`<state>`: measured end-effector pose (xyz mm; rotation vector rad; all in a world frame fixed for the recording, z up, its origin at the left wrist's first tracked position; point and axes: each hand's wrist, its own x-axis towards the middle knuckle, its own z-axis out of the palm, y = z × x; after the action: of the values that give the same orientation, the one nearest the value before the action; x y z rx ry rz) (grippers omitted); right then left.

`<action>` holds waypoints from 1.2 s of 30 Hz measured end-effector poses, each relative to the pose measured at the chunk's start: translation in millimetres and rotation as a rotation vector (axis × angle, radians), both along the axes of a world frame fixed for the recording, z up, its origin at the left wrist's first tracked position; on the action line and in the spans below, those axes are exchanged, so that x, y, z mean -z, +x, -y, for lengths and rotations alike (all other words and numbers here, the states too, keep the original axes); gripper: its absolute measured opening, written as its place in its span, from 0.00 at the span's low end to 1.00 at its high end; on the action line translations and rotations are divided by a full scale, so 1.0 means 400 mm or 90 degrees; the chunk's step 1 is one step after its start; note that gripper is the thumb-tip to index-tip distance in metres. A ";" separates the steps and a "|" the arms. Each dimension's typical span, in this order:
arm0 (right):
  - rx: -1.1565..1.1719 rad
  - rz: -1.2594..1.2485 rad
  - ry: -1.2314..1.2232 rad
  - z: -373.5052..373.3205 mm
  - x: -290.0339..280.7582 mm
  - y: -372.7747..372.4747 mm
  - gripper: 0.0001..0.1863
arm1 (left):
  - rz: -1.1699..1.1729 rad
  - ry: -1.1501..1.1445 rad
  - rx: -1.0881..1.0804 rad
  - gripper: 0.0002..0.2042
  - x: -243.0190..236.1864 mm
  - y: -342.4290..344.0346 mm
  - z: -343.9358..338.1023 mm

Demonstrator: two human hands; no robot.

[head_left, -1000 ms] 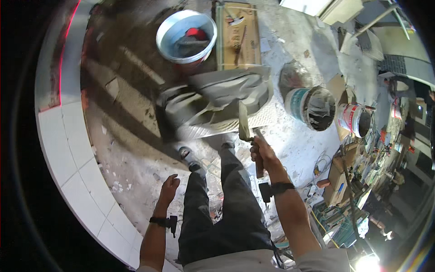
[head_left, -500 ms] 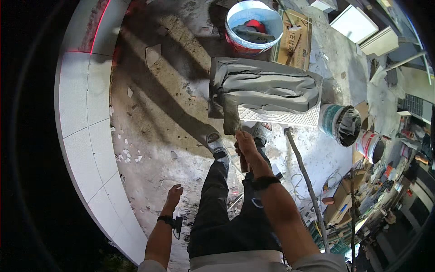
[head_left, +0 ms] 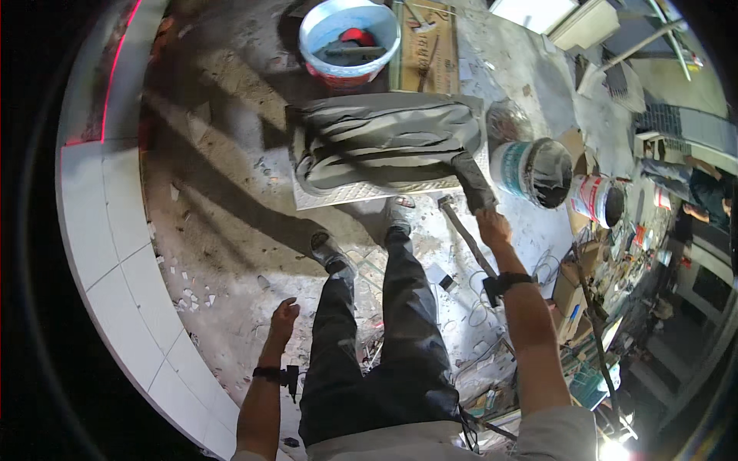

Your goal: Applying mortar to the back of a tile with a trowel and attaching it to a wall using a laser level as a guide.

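Note:
My right hand [head_left: 493,228] is closed around the handle of a trowel whose flat grey blade [head_left: 473,184] is smeared with mortar. The blade's far end meets the front right part of the grey mortar [head_left: 384,142], which lies in thick ridges over a large rectangular tile [head_left: 323,201]. Along the near edge, a strip of the tile's pale textured face shows. My left hand [head_left: 284,313] hangs at my left side above the littered ground, holding nothing, its fingers loosely bent.
A white and red bucket [head_left: 350,38] with tools in it stands behind the tile, beside a flat cardboard box [head_left: 425,50]. Two mortar-stained buckets [head_left: 530,173] lie to the right. White tiles [head_left: 127,300] line the left edge. Another person [head_left: 703,188] is at far right.
My right hand has carried the trowel rightwards along the tile's near edge, from its left part to its right end. The view has shifted, and another person has come into it.

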<state>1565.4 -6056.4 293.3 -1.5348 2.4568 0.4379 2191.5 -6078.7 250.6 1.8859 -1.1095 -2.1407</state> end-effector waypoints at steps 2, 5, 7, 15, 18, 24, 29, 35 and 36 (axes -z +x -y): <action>0.159 0.370 -0.210 0.001 0.029 0.123 0.20 | 0.077 -0.077 0.062 0.17 -0.003 0.087 -0.009; 0.280 0.399 0.087 0.063 -0.042 0.174 0.20 | 0.144 -0.004 0.041 0.18 -0.078 0.156 0.004; 0.056 0.160 0.135 0.053 -0.055 0.098 0.18 | 0.160 0.009 0.043 0.18 -0.093 0.136 0.005; -0.124 0.085 0.020 0.297 -0.105 -0.230 0.14 | 0.224 0.004 0.140 0.19 -0.120 -0.075 0.028; 0.368 0.630 0.107 0.261 0.016 -0.325 0.14 | 0.213 0.015 0.171 0.19 -0.076 -0.145 0.029; 0.521 0.753 0.083 0.086 -0.115 -0.254 0.17 | 0.101 -0.070 0.175 0.21 -0.138 -0.435 0.137; 0.663 0.786 -0.001 0.015 -0.065 -0.114 0.16 | 0.106 -0.041 0.154 0.21 -0.168 -0.438 0.174; 0.896 0.980 -0.016 0.114 -0.091 0.150 0.14 | 0.170 -0.086 0.265 0.20 -0.155 -0.322 0.185; 0.906 0.982 -0.029 0.141 -0.087 0.203 0.14 | 0.188 -0.063 0.247 0.21 -0.155 -0.292 0.192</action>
<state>1646.6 -6112.7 328.3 0.3037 1.4859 -0.7599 2074.6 -6155.3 312.5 2.1339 -1.7310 -1.9648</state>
